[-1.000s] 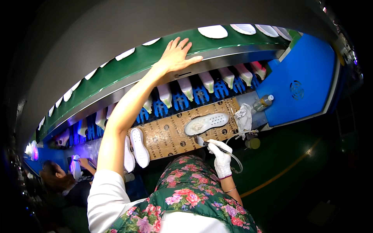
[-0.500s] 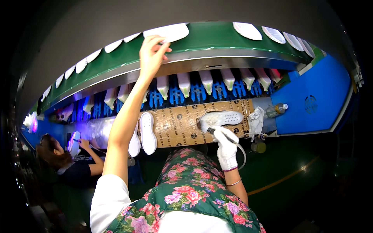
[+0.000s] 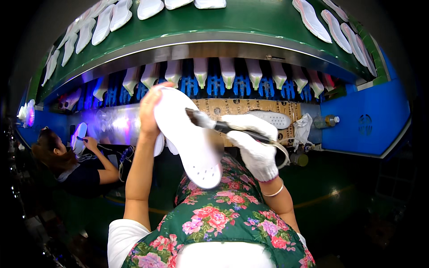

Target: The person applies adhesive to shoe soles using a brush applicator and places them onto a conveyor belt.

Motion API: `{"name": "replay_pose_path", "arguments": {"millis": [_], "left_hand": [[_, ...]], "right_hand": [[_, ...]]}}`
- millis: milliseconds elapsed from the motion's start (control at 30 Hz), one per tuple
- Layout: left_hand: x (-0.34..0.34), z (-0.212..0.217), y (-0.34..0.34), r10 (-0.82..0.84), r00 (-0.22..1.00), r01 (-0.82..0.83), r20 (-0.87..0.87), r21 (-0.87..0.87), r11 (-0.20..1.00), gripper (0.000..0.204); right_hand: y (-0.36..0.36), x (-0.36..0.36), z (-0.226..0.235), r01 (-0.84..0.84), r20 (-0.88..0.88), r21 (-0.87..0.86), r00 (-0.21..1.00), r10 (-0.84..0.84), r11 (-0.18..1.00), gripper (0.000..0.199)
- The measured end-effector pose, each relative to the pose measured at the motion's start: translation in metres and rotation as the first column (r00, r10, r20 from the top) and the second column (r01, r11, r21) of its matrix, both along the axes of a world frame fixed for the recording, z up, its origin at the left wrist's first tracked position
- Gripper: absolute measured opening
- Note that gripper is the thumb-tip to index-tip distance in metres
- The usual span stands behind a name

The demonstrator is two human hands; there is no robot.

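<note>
A white shoe sole (image 3: 178,120) is held up over the bench, tilted, with a cluster of small holes near its lower end. My bare left hand (image 3: 149,111) grips it by its upper left edge; part of the fingers is hidden behind it. My right hand (image 3: 254,143), in a white knitted glove, is closed around the black handle of a brush (image 3: 221,127). Its dark bristles are at the sole's right edge, blurred. From the handle a thin pale tube (image 3: 287,156) curves off. On the bench past my right hand lies a greyish perforated sole (image 3: 272,119).
Brown printed cardboard (image 3: 214,106) covers the bench. White soles (image 3: 310,20) line the green conveyor (image 3: 250,22) above hanging shoe-shaped pieces (image 3: 227,73). A crumpled white cloth (image 3: 303,127) and a bottle (image 3: 326,121) stand right. A co-worker (image 3: 76,165) sits at left.
My left hand has come down from the conveyor, bringing a white sole over the bench. My right hand has lifted the brush from the greyish sole and moved it left to the held one.
</note>
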State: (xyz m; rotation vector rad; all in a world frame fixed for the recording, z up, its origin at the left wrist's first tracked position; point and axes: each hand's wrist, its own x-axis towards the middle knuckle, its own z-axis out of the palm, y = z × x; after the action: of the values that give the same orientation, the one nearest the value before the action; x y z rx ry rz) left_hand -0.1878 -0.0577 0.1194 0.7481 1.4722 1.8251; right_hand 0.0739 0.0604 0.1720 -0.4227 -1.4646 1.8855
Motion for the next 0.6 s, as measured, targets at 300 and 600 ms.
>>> {"name": "replay_pose_path", "arguments": {"millis": [300, 600], "left_hand": [[0.11, -0.073, -0.051, -0.674, 0.352, 0.479, 0.65, 0.494, 0.726, 0.121], [0.116, -0.039, -0.018, -0.424, 0.508, 0.267, 0.75, 0.331, 0.905, 0.121]], "right_hand": [[-0.013, -0.015, -0.014, 0.071, 0.159, 0.382, 0.977, -0.141, 0.921, 0.022], [-0.004, -0.043, -0.009, 0.137, 0.019, 0.792, 0.969, -0.247, 0.595, 0.025]]}}
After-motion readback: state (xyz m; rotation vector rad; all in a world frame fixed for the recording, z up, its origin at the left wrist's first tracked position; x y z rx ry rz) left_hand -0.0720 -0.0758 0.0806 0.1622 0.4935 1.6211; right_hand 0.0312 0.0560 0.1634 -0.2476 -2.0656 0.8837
